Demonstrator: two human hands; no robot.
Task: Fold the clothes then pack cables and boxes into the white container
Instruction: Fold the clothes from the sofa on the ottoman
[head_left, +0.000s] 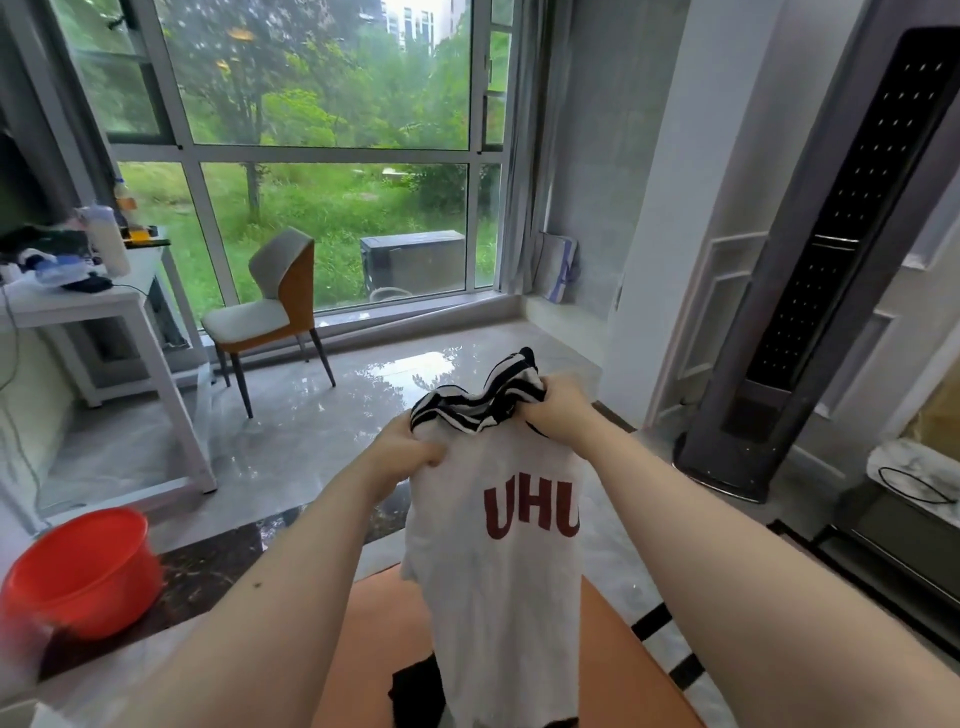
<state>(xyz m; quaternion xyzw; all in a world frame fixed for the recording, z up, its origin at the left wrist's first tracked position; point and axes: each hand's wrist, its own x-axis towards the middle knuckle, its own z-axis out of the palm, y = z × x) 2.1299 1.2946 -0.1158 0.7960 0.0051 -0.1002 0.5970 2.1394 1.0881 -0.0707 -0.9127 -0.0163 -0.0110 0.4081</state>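
**Holding up the shirt, folding barely begun**

Gripping the top of a white shirt, both hands hold it up in the air in front of the person. The left hand has its fingers curled round the fabric at one shoulder; the right hand is curled round the other side, bunched together with the striped collar. The shirt hangs down unfolded, its red letters facing the camera, and its lower edge falls toward an orange surface below.

By the look of it, the task is at its very start. The shirt shows no neat fold yet, and a dark garment lies on the orange surface, seemingly still to be done. No folded pile is visible. The white container does not show in view, and nothing is seen packed. A black cable lies on a marbled top at the right; more clutter sits on the white desk, too small to tell apart. Folding, then all the packing, appears to remain.
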